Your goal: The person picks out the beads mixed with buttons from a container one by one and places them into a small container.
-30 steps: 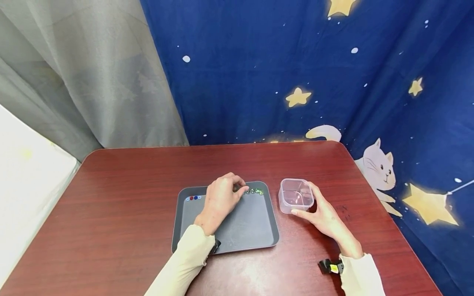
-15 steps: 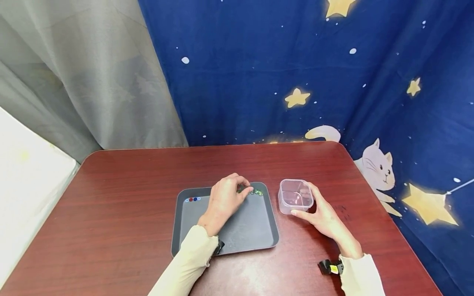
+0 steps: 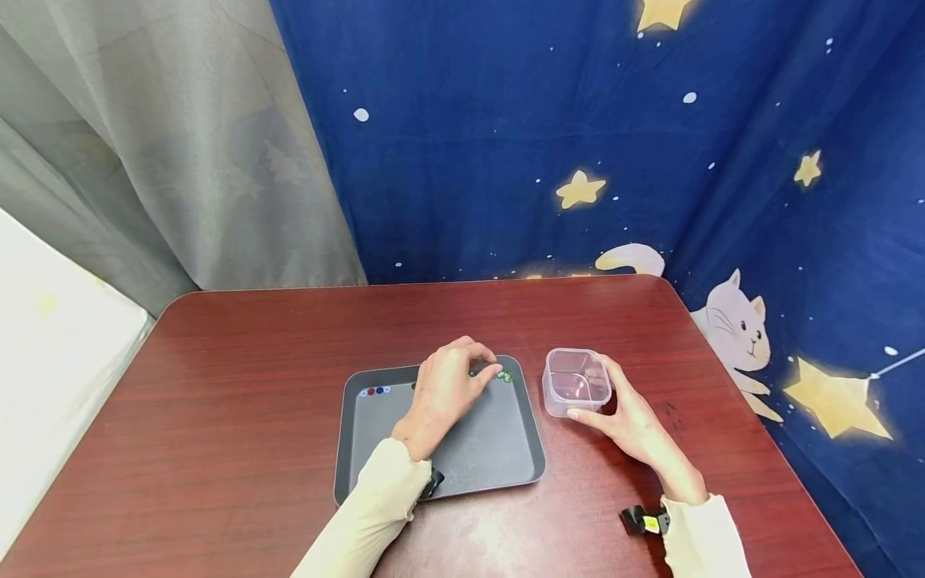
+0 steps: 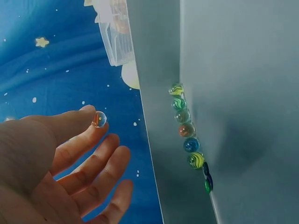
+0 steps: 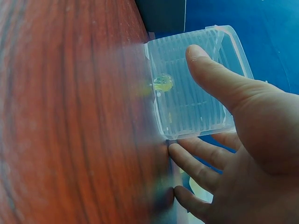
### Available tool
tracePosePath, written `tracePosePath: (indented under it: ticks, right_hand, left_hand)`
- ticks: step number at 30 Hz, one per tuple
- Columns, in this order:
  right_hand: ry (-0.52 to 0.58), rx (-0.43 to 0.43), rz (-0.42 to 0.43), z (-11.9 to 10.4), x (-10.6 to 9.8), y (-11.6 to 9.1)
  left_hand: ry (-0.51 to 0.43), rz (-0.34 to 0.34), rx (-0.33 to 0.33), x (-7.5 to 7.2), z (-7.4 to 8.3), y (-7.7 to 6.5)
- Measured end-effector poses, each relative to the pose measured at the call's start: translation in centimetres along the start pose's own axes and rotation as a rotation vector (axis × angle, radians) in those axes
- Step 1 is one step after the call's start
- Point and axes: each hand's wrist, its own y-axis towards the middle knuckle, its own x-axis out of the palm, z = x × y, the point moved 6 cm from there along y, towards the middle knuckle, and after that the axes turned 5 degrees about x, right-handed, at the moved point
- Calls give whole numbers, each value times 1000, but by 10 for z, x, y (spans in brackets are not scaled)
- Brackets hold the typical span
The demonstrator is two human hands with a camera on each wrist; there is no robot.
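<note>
My left hand [image 3: 442, 387] is over the grey tray [image 3: 480, 457], near its far edge. In the left wrist view, its thumb and index finger pinch a clear glass marble [image 4: 99, 119] with an orange swirl, while the other fingers are spread loosely. Several glass marbles [image 4: 186, 130] lie in a line along the tray's wall; my fingers hide some in the head view. To the right of the tray, my right hand [image 3: 636, 421] holds a clear plastic box [image 3: 576, 376] standing on the table, thumb and fingers on opposite sides. A yellow-green marble [image 5: 163, 83] shows through its wall.
Small red, blue and white round pieces [image 3: 375, 392] lie in a row at the tray's far left. Dark and green flat pieces [image 4: 208, 178] follow the marble line. A dark red wooden table [image 3: 238, 425] bears everything, with a blue starry curtain [image 3: 491, 144] behind.
My left hand has moved a little to the right along the tray's far edge. A dark piece to the left of that hand has come into view. The right hand and box stay put.
</note>
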Motion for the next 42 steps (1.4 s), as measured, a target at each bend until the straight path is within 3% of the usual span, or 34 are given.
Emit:
tracePosePath:
  ticks: [23,42]
  right_hand:
    - [2,-7,2,3,0,2]
    - [17,0,-15,1,0,1]
  left_hand:
    - [-20,-31,17,9,17,7]
    - [-36,-30,51,8,31,10]
